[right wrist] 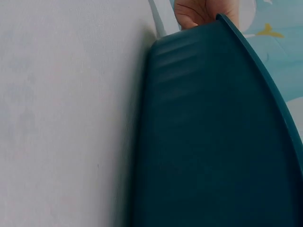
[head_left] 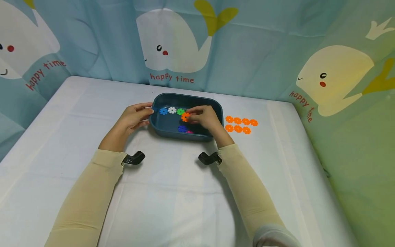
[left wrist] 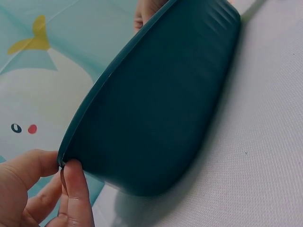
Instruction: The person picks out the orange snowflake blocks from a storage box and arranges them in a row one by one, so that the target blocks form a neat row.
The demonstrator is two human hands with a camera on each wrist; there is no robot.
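Note:
A dark teal plastic bin point(head_left: 168, 124) rests on the white cloth. My left hand point(head_left: 133, 116) grips the bin's left end, and in the left wrist view the thumb and fingers point(left wrist: 78, 189) pinch its rim. Inside the bin, my right hand point(head_left: 206, 118) pinches an orange snowflake-shaped disc point(head_left: 185, 117) by its edge. A blue disc point(head_left: 163, 111), a white disc point(head_left: 172, 110) and a green disc point(head_left: 180, 112) lie in a row along the far side. Near the front wall are a dark blue disc point(head_left: 182, 128) and a partly hidden pink disc point(head_left: 189, 132). The right wrist view shows mostly the bin's outer wall.
Several orange discs point(head_left: 237, 129) lie in two rows on the cloth just right of the bin. Behind the table point(head_left: 148, 206) hangs a blue curtain point(head_left: 253, 55) printed with whales. A black wrist camera point(head_left: 134, 158) sits on each sleeve cuff.

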